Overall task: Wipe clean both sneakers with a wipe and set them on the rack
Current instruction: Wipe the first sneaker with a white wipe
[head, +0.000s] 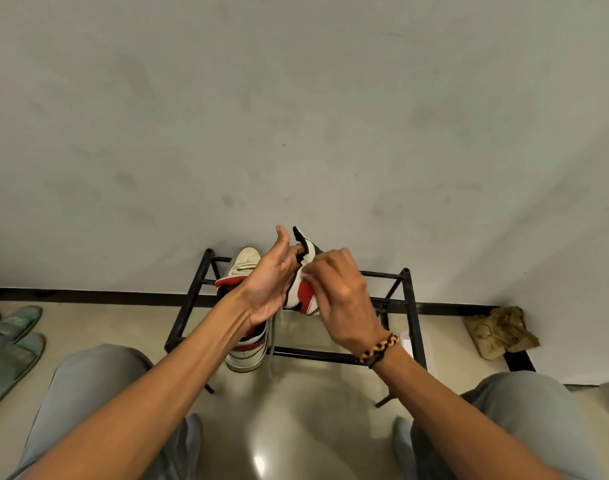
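Note:
A red, white and black sneaker [304,292] is held up in the air above the black metal rack [412,317]. My left hand [270,282] holds it from the left, fingers hooked into its collar and the thumb raised. My right hand [341,292] pinches a small white wipe [308,268] against the sneaker's upper side. Its laces hang down below my hands. The other sneaker [244,268] lies on the rack's left part, toe toward the wall, mostly hidden behind my left forearm.
The rack stands against a pale wall with a dark skirting strip. Green slippers [10,336] lie on the floor at the left. A crumpled brown cloth [500,332] lies at the right by the wall. My knees in grey trousers frame the bottom.

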